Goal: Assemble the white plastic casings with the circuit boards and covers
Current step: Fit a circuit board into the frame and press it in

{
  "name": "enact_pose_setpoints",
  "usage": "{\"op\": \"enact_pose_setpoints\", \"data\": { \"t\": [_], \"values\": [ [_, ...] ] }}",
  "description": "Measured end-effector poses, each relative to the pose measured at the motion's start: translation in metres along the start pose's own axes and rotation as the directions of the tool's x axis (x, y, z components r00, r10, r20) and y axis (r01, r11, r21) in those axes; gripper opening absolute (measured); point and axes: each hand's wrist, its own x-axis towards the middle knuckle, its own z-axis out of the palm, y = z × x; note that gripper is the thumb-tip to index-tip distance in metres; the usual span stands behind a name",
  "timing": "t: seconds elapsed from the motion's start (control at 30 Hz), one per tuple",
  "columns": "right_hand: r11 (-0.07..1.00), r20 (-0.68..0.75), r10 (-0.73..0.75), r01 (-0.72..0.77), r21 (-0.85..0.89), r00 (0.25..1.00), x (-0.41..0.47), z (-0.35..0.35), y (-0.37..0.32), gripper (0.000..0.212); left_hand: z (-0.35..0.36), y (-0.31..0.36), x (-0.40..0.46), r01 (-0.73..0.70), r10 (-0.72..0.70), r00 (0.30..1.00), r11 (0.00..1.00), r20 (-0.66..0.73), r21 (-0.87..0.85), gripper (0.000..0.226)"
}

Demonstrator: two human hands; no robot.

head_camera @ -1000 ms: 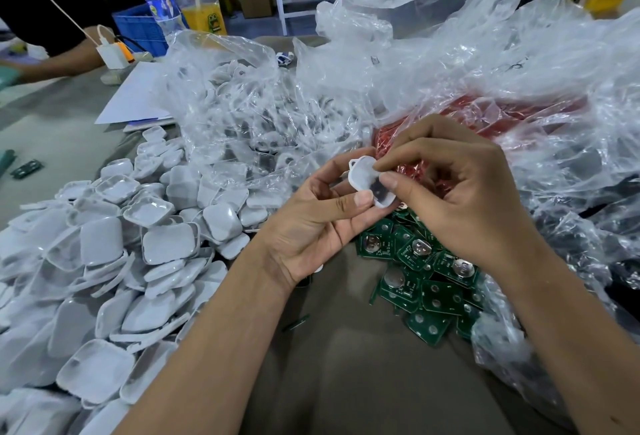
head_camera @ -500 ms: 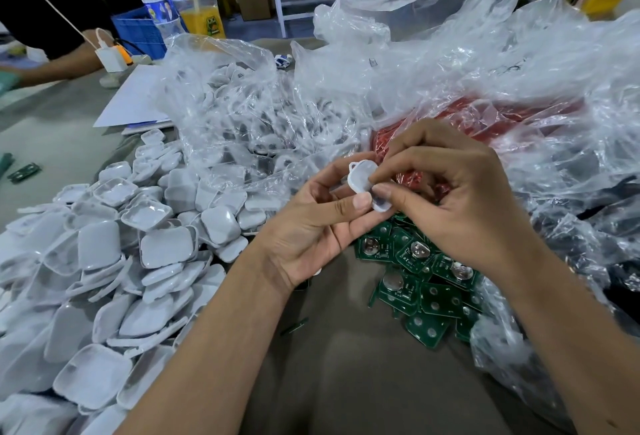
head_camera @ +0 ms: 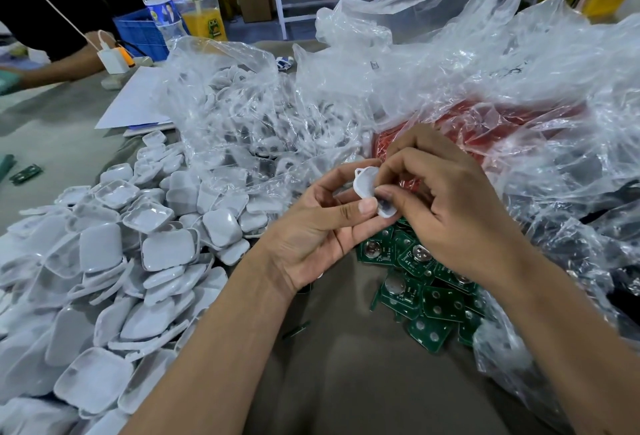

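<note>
Casing point(head_camera: 367, 182): small, white, rounded square with a loop at its top corner; held above the green circuit boards point(head_camera: 424, 290).
Left hand point(head_camera: 320, 226): thumb and fingers curled round casing.
Right hand point(head_camera: 446, 206): fingertips pinching casing's right edge.
Covers point(head_camera: 114, 261): white pile, left of hands.
Writing: bottle point(head_camera: 161, 10) label unreadable.
</note>
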Motion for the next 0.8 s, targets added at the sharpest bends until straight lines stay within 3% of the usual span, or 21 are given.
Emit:
{"op": "enact_pose_setpoints", "data": {
  "t": [0.2,0.37,0.43,0.47,0.53,0.6,0.63,0.7,0.8],
  "values": [
    [0.993,-0.043,0.048,-0.043,0.108,0.998,0.000,-0.001,0.003,0.005,0.001,0.001,0.000,0.010,-0.011,1.000,0.999,-0.017,-0.046,0.068],
    [0.978,-0.100,0.065,-0.043,0.204,0.993,-0.001,-0.001,0.004,0.005,0.001,0.001,-0.001,0.000,0.000,1.000,0.998,-0.006,-0.060,0.056],
    [0.942,-0.092,0.113,-0.077,0.327,0.989,-0.001,0.000,0.006,0.005,0.002,0.001,-0.001,-0.009,0.008,1.000,0.999,-0.015,-0.052,0.054],
    [0.873,-0.064,0.166,-0.116,0.474,0.984,-0.001,-0.001,0.006,0.007,0.001,0.001,-0.001,-0.015,0.014,1.000,0.998,-0.026,-0.059,0.057],
    [0.534,0.072,0.284,-0.220,0.816,0.956,-0.001,-0.005,0.004,0.010,0.001,0.002,0.000,-0.030,0.024,0.998,0.995,-0.058,-0.097,0.066],
    [0.149,0.233,0.339,-0.296,0.943,0.912,0.000,-0.009,0.005,0.015,0.000,0.003,0.000,-0.053,0.046,0.997,0.991,-0.057,-0.119,0.064],
    [0.021,0.295,0.347,-0.322,0.946,0.890,0.001,-0.011,0.006,0.019,0.001,0.004,0.000,-0.064,0.059,0.997,0.990,-0.049,-0.122,0.060],
    [-0.134,0.361,0.345,-0.335,0.933,0.866,0.001,-0.012,0.007,0.025,0.002,0.005,-0.001,-0.081,0.076,0.996,0.989,-0.046,-0.127,0.057],
    [-0.282,0.381,0.349,-0.291,0.914,0.856,0.001,-0.012,0.009,0.022,0.002,0.006,-0.001,-0.107,0.096,0.993,0.983,-0.073,-0.152,0.062]
  ]
}}
